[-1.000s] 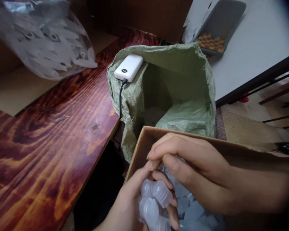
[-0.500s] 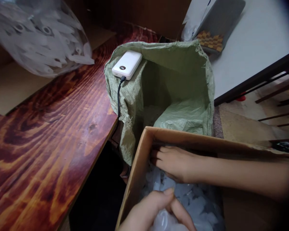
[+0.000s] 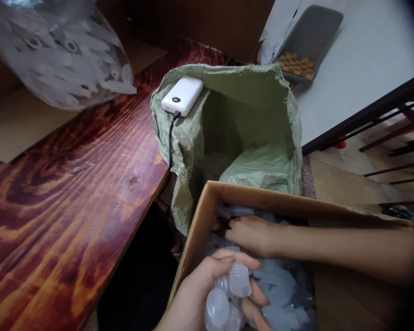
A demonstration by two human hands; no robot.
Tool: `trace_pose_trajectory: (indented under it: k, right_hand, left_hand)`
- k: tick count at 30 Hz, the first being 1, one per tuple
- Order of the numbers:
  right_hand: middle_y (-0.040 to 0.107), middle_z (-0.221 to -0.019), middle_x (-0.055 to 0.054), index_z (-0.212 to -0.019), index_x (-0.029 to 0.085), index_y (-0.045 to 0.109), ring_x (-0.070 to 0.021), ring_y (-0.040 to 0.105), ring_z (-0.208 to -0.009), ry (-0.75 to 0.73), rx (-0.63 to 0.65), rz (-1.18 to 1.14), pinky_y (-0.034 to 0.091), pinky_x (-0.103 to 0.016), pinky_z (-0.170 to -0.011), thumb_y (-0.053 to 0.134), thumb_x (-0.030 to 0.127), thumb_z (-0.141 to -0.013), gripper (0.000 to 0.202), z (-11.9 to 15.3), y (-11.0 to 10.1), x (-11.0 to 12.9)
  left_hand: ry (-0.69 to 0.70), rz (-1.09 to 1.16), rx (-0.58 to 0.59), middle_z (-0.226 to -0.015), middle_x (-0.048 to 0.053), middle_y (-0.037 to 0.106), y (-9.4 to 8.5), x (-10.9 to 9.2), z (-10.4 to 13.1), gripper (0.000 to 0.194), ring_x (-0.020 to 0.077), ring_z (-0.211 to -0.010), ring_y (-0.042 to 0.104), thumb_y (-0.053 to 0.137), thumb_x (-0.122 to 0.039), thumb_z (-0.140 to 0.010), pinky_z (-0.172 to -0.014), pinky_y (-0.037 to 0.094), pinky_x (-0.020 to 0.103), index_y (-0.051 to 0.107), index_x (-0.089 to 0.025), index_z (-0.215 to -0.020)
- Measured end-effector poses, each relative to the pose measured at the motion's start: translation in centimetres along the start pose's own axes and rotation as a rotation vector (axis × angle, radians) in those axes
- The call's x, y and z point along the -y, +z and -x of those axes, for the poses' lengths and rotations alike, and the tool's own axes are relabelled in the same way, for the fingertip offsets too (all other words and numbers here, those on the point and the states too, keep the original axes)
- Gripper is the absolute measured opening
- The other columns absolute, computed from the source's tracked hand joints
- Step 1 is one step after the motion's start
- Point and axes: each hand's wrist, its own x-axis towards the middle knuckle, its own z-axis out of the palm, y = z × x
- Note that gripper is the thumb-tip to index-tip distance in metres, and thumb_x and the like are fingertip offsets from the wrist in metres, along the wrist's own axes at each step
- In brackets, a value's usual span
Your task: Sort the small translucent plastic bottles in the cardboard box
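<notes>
The left hand (image 3: pixel 207 294), at six o'clock, is curled around a cluster of small translucent plastic caps (image 3: pixel 227 294), thumb pressed over the top one. The right hand (image 3: pixel 251 234) reaches in from three o'clock, palm down on the loose pile of plastic pieces (image 3: pixel 279 289) inside the cardboard box (image 3: pixel 262 195). At twelve o'clock of the box stands an open green woven sack (image 3: pixel 193 138), with a white power bank (image 3: pixel 182 95) resting on its rim and a dark cable (image 3: pixel 170 138) hanging down. The wooden desk (image 3: pixel 72 184) fills nine o'clock; a clear bag of white parts (image 3: pixel 62 59) sits at eleven o'clock.
</notes>
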Motion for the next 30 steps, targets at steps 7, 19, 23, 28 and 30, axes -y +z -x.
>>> trace_pose_trajectory:
  k: [7, 19, 23, 28, 30]
  right_hand:
    - [0.062, -0.076, -0.006, -0.090, 0.018, 0.062, -0.0194, 0.056, -0.062, -0.119, 0.075, 0.166, 0.030, -0.027, -0.051, 0.058, 0.021, -0.080, 0.011, 1.0, -3.7, 2.4]
    - [0.055, -0.062, 0.007, -0.096, 0.023, 0.052, -0.0091, 0.054, -0.052, -0.088, -0.099, -0.804, 0.043, -0.019, -0.050, 0.052, 0.023, -0.086, 0.009, 4.4, -8.3, 7.6]
    - [0.058, -0.071, 0.006, -0.098, 0.024, 0.057, -0.0074, 0.056, -0.060, -0.091, -0.017, -0.824, 0.043, -0.014, -0.048, 0.058, 0.024, -0.083, 0.015, 5.0, -8.3, 9.1]
    - [0.068, -0.096, 0.003, -0.104, 0.022, 0.064, -0.0107, 0.063, -0.085, -0.238, -0.262, -0.544, 0.050, -0.019, -0.078, 0.062, 0.019, -0.081, 0.023, 4.5, -6.6, 9.4]
    - [0.069, -0.102, 0.002, -0.105, 0.023, 0.065, -0.0135, 0.064, -0.091, -0.291, -0.348, -0.460, 0.050, -0.020, -0.084, 0.063, 0.024, -0.082, 0.024, 4.3, -5.3, 9.1]
  left_hand:
    - [-0.029, 0.098, -0.060, -0.085, 0.010, 0.068, 0.5, -0.7, 0.1, 0.040, 0.0195, -0.077, 0.069, 0.042, -0.041, -0.094, -0.061, 0.051, 0.024, 0.069, -0.010, -0.098]
    - [-0.101, 0.137, -0.229, -0.084, 0.010, 0.065, 1.5, -1.7, 0.1, 0.048, 0.0219, -0.079, 0.065, 0.035, -0.042, -0.094, -0.071, 0.054, 0.037, 0.070, -0.010, -0.083]
    - [-0.034, 0.175, -0.206, -0.080, 0.010, 0.067, 1.4, -1.6, -0.2, 0.036, 0.0234, -0.080, 0.065, 0.052, -0.041, -0.085, -0.075, 0.052, 0.035, 0.070, -0.010, -0.088]
    - [0.069, 0.227, -0.182, -0.071, 0.008, 0.067, 1.0, -1.1, -0.4, 0.027, 0.0235, -0.077, 0.066, 0.056, -0.037, -0.082, -0.075, 0.050, 0.032, 0.068, -0.012, -0.080]
    - [0.043, 0.261, -0.271, -0.065, 0.006, 0.065, 0.8, -1.2, -0.5, 0.029, 0.0218, -0.073, 0.066, 0.052, -0.037, -0.085, -0.071, 0.050, 0.030, 0.067, -0.013, -0.076]
